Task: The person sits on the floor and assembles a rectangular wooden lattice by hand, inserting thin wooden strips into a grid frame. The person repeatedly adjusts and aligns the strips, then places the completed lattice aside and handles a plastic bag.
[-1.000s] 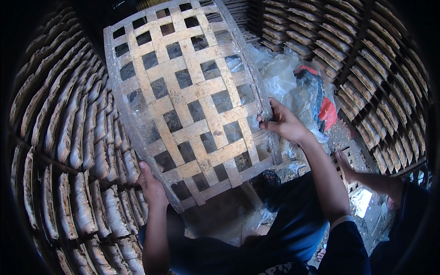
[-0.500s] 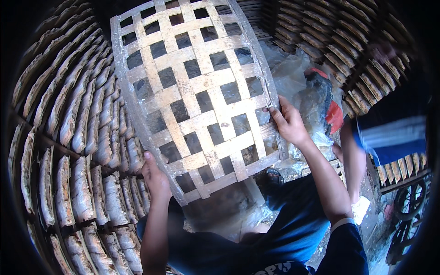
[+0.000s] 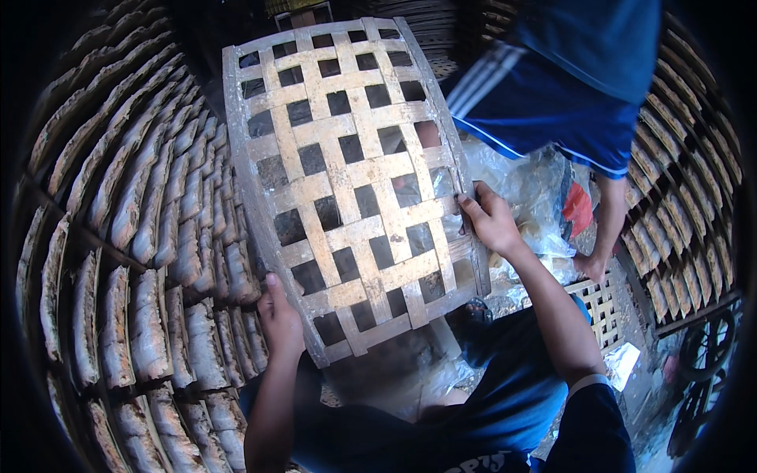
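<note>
A woven bamboo rack (image 3: 371, 169), an open lattice of flat pale strips in a grey wooden frame, is held up in front of me, its far end raised and tilted slightly left. My left hand (image 3: 281, 319) grips the near part of its left rail, thumb on top. On the right rail, my right hand (image 3: 491, 218) is closed with the thumb over the edge; its other fingers are partly hidden beneath. Through the square gaps I see dim floor and plastic.
Stacked racks full of whitish, rough-edged slabs (image 3: 146, 323) rise on the left, with similar stacks (image 3: 670, 260) on the right. A co-worker in blue shorts (image 3: 544, 110) stands at the far right, among clear plastic sheeting (image 3: 528, 181). Another lattice rack (image 3: 607, 311) lies on the floor. A wheel (image 3: 706, 347) is at lower right.
The co-worker has stepped in from the right edge to beyond the rack's right side. The rack has shifted slightly right and downward in view, both my hands still on it.
</note>
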{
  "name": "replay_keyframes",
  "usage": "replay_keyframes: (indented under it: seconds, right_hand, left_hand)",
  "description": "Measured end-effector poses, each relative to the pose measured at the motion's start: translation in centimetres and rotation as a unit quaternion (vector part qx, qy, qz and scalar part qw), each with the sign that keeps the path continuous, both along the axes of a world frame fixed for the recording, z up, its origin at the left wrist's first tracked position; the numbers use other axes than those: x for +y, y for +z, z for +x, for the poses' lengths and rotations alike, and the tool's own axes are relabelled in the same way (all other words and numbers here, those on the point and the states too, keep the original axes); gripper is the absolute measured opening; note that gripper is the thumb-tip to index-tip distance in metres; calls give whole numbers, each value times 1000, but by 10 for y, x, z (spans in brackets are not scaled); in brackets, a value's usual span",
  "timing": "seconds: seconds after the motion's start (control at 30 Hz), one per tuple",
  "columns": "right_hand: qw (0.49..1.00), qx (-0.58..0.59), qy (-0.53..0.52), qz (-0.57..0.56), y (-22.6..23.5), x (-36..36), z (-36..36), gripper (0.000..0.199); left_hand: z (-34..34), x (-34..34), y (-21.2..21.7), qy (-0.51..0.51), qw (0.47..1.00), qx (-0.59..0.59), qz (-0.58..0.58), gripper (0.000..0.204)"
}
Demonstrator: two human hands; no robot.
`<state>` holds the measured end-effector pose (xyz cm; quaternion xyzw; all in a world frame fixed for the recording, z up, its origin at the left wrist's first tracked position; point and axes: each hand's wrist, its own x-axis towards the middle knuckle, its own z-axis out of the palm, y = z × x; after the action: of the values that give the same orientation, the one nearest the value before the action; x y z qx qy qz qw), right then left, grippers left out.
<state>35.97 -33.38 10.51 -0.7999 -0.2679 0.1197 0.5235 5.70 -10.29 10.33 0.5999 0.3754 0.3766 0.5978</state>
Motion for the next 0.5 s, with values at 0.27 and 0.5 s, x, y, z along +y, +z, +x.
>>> replay_keyframes:
  seconds: [0.27,0.5]
  right_hand:
    - [942,284,131,118,26,-1,10,35]
    - [936,219,274,45,29,-23,27,43]
  left_hand:
    - [-1,5,-5,25,999,36,3,60]
    - [-5,17,-5,-32,997,51,43,57]
